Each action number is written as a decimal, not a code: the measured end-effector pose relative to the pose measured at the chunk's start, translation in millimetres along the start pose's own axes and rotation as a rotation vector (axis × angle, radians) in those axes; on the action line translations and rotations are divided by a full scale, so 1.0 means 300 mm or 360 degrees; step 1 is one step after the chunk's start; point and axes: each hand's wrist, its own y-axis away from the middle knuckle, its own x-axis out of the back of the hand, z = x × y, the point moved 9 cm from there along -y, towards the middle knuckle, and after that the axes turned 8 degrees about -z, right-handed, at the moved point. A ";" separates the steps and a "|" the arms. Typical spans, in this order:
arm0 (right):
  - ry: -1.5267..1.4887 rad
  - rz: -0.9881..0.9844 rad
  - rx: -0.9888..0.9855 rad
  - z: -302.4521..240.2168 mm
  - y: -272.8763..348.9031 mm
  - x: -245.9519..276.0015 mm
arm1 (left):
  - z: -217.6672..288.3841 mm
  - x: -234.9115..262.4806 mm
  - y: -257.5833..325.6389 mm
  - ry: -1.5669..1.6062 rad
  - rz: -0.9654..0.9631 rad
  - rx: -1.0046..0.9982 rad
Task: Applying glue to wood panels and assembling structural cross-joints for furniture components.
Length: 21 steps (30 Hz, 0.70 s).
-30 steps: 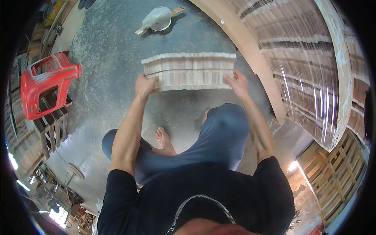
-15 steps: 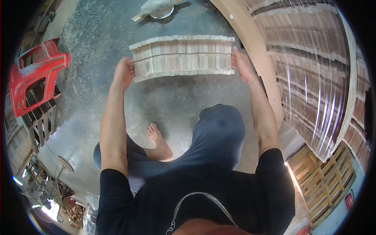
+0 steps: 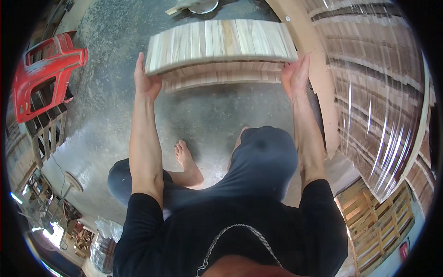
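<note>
A wide row of pale wooden slats lies side by side between my two hands, its broad upper face toward me. My left hand presses against its left end, thumb pointing up and away along the side. At the opposite end my right hand does the same, fingers curled under the corner. Below the near edge of this row shows a second band of wooden slats; whether the two touch cannot be made out. The undersides of the slats are hidden.
A long tan board runs beside my right hand, with tall plastic-wrapped stacks of wood beyond it. At the left stands a red vehicle-body shell on a pallet. A white round object is at the far edge. Wooden pallets lean lower right.
My hands have gripped the ends of the upper row of slats and raised it, tilting its broad face into view. It looks larger and sits farther up the picture.
</note>
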 end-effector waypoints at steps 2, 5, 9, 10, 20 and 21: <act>-0.0107 -0.0015 -0.0145 0.085 -0.009 0.066 | 0.002 0.050 -0.009 -0.0030 0.0041 -0.0162; -0.0247 0.0000 -0.0284 0.234 -0.041 0.063 | -0.088 0.222 -0.068 -0.0152 0.0043 -0.0163; -0.0244 0.0023 -0.0331 0.329 -0.077 0.150 | -0.167 0.225 -0.045 -0.0156 -0.0043 -0.0064; -0.0207 0.0030 -0.0356 0.324 -0.077 0.142 | -0.162 0.236 -0.033 -0.0155 -0.0022 -0.0050; 0.1284 -0.0224 -0.0166 0.132 -0.048 0.102 | -0.012 0.239 0.066 -0.0900 0.0294 -0.0003; 0.1282 -0.0235 -0.0163 0.113 -0.034 0.045 | -0.023 0.202 0.065 -0.1197 0.0220 0.0080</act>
